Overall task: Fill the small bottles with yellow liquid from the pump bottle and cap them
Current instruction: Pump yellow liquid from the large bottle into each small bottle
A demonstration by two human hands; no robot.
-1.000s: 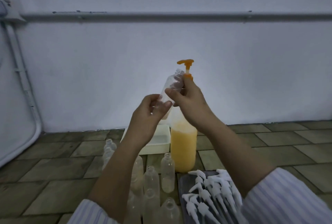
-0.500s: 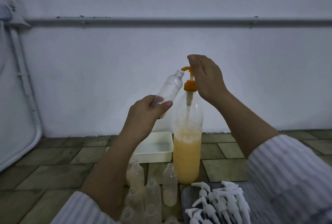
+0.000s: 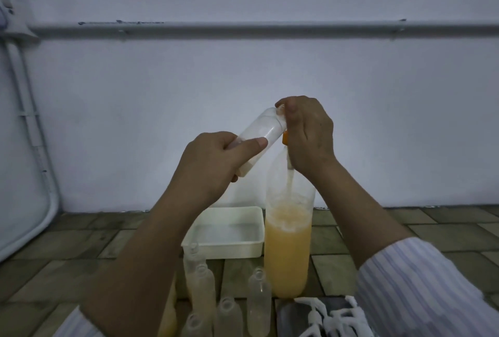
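yellow liquid [image 3: 286,255], white tray [image 3: 226,249], striped sleeve [image 3: 421,290]

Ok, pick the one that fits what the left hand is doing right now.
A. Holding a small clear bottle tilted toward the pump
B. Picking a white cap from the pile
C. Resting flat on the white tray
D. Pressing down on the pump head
A: the left hand grips the small clear bottle, tilted with its mouth up at the pump bottle's top, under the right hand.

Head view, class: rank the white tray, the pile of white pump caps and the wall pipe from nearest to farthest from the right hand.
From the right hand:
1. White tray, below, slightly left, on the floor.
2. Pump caps, bottom edge, nearer the camera.
3. Wall pipe, high on the back wall.
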